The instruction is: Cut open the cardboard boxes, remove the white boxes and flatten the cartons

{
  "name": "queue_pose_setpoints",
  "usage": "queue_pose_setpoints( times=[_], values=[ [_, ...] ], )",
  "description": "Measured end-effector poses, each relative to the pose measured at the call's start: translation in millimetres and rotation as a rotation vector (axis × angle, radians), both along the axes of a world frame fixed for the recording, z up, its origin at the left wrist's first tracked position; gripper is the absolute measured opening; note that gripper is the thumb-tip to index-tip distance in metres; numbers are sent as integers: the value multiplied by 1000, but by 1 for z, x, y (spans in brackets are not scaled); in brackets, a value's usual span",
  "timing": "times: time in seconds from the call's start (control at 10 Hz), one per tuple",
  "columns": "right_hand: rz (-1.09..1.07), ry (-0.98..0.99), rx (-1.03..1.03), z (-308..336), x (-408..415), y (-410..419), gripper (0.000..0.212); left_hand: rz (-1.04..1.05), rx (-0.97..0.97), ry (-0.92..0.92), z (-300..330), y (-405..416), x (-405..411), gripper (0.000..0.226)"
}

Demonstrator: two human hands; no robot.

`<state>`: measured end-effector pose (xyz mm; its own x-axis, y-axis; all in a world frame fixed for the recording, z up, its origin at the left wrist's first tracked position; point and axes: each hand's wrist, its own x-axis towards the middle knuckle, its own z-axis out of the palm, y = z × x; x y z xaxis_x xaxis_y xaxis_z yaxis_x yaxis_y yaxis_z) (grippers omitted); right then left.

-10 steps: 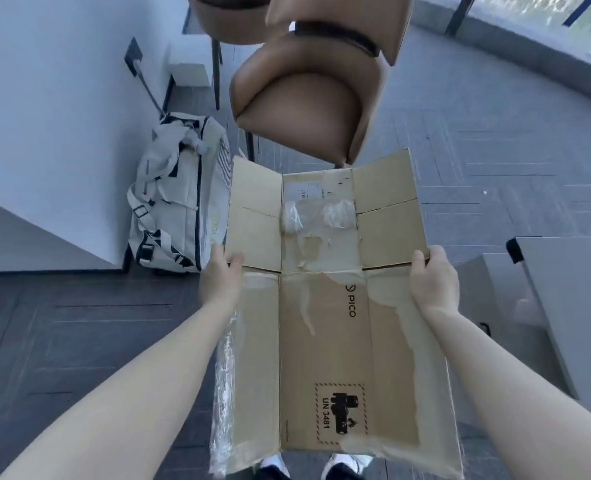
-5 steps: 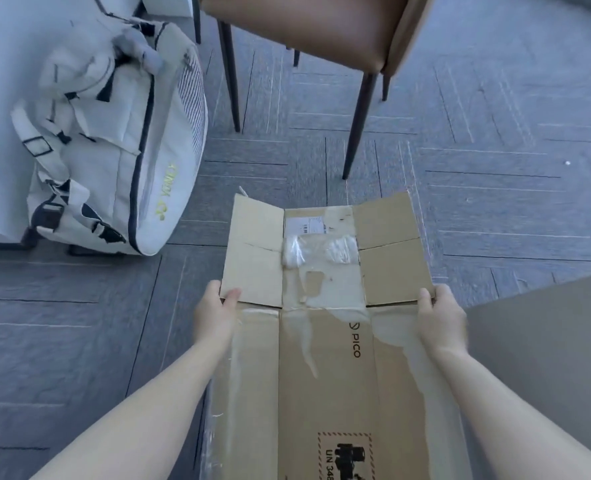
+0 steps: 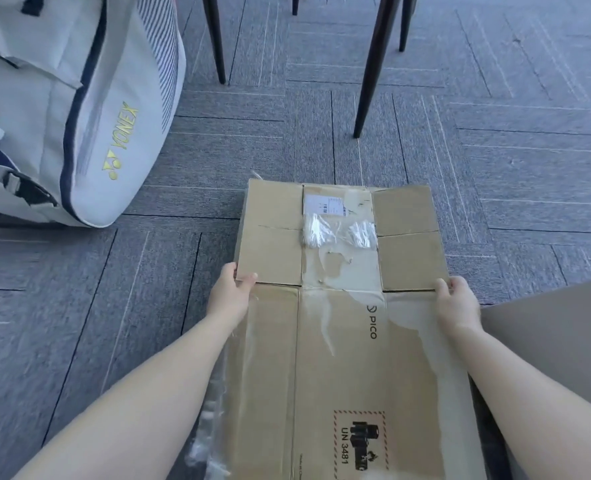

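Observation:
A flattened brown cardboard carton [image 3: 342, 341] with "PICO" print, a shipping label and torn clear tape lies low over the grey carpet, flaps spread at its far end. My left hand [image 3: 230, 294] grips its left edge, thumb on top at the flap fold. My right hand [image 3: 456, 303] grips the right edge at the same fold. Loose clear tape hangs off the carton's lower left side. No white box is in view.
A white Yonex sports bag [image 3: 79, 109] stands on the floor at the far left. Dark chair legs [image 3: 370, 71] rise just beyond the carton. A flat brown cardboard surface [image 3: 557, 344] lies at the right edge.
The carton has come down toward the floor with both hands still on its edges. The view has tilted down, so the chair seats are out of frame and the bag looms larger.

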<state>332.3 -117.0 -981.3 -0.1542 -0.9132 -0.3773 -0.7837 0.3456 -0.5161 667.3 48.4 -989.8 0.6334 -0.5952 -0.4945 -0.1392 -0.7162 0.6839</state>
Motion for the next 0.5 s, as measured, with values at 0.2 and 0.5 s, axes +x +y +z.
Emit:
queue_pose_setpoints(
  times=[0.2,0.5],
  values=[
    [42,-16,26,-6,14,-22,23,86,-75,-74,-3,-20,7,42],
    [133,287,-5,-15,21,-8,52,37,109,-316,-20,-21,22,48]
  ],
)
